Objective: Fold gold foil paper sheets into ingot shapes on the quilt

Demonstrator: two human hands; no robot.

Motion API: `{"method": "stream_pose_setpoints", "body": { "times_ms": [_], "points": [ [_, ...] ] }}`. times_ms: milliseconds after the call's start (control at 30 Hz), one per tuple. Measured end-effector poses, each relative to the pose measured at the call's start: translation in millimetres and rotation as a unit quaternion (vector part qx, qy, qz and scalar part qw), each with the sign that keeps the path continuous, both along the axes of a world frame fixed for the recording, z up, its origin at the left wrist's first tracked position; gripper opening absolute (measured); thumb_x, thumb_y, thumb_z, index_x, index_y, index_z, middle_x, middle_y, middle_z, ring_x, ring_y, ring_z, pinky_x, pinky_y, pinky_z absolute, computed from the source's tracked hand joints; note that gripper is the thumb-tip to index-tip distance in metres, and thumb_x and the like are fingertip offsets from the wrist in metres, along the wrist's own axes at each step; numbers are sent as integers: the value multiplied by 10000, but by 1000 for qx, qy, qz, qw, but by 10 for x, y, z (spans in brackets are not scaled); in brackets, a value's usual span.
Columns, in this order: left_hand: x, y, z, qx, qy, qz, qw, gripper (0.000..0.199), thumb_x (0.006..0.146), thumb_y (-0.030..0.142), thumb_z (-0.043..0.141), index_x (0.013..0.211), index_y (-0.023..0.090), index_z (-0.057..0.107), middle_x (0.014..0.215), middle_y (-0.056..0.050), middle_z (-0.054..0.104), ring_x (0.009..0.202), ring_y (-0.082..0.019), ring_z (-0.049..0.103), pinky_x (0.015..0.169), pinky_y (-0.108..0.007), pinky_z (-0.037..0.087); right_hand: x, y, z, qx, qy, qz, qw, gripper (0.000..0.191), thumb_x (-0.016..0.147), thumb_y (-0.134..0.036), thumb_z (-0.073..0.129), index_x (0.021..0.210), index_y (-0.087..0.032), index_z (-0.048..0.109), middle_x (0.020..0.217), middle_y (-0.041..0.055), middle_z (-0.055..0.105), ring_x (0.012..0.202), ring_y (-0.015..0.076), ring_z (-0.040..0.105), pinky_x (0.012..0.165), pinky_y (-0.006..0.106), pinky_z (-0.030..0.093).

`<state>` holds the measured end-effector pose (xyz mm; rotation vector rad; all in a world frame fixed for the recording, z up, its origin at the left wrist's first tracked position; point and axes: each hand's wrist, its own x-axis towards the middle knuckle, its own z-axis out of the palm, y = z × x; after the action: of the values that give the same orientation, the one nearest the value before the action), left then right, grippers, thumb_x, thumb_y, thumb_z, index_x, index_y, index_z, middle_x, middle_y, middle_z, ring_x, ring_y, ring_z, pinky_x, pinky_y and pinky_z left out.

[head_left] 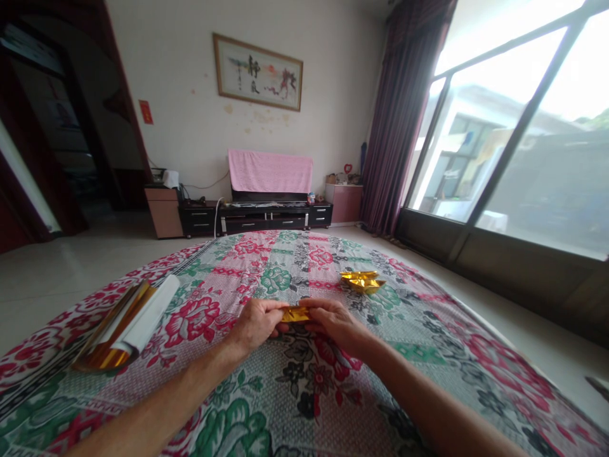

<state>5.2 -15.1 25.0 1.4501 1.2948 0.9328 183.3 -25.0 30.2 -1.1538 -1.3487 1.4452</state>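
Observation:
My left hand (261, 322) and my right hand (333, 322) meet near the middle of the table, both closed on one small folded piece of gold foil paper (295, 314). The left fingers pinch its left end and the right fingers its right end, so only the shiny middle shows. Beyond my right hand, folded gold foil pieces (362, 282) shaped like boats lie on the cloth; how many are stacked there I cannot tell. Off to the left rests a curled stack of gold and white paper sheets (126, 327), apart from my left hand.
A flowered red, green and grey cloth (238, 400) covers the round table. Past its far edge stands a low black cabinet (252, 222), with a pink cloth (271, 170) draped over something on top. A purple curtain (399, 114) and large window are at right.

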Motion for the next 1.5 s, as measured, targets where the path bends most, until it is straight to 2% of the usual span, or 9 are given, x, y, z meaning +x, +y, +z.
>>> {"method": "stream_pose_setpoints", "body": {
  "times_ms": [267,433,667,800,1067,1500],
  "points": [
    [-10,16,0,1,32,7,999,368,724,219,512,1033,118,685,695,-66,709,611,-153,660,451,-173,425,-3,-12,20,25,-38,31,999,297,775,-223,492,1004,-194,678,889,14,668,741,115,597,718,246,490],
    [-13,12,13,-9,23,-3,1000,361,724,215,513,1028,127,687,723,-63,713,610,-143,657,446,-162,415,5,-25,46,11,-24,39,999,302,777,-255,510,1024,-190,670,919,21,669,811,130,604,772,271,483],
    [-12,-2,28,-10,24,-9,1000,342,734,204,505,1009,133,695,720,-54,713,609,-131,656,448,-151,409,5,41,-46,22,-18,49,998,251,766,-259,548,959,-207,699,895,15,683,779,128,605,730,260,485],
    [-1,1,12,-3,31,9,999,340,733,211,517,1013,133,694,716,-56,714,622,-147,665,458,-164,426,-6,46,-52,28,-31,36,998,241,764,-233,537,927,-216,713,839,5,681,705,112,588,665,231,473],
    [7,-8,15,9,40,9,999,330,732,214,517,996,150,705,723,-48,718,631,-152,670,465,-169,431,-40,23,0,45,-47,28,998,268,740,-220,511,901,-200,723,724,-8,656,618,98,547,588,206,454],
    [17,-16,27,11,49,17,999,323,729,226,522,978,151,714,736,-52,721,622,-158,668,452,-177,421,-33,36,-58,67,-67,25,995,283,754,-246,520,953,-210,717,817,5,671,687,115,576,634,228,481]
  ]
}}
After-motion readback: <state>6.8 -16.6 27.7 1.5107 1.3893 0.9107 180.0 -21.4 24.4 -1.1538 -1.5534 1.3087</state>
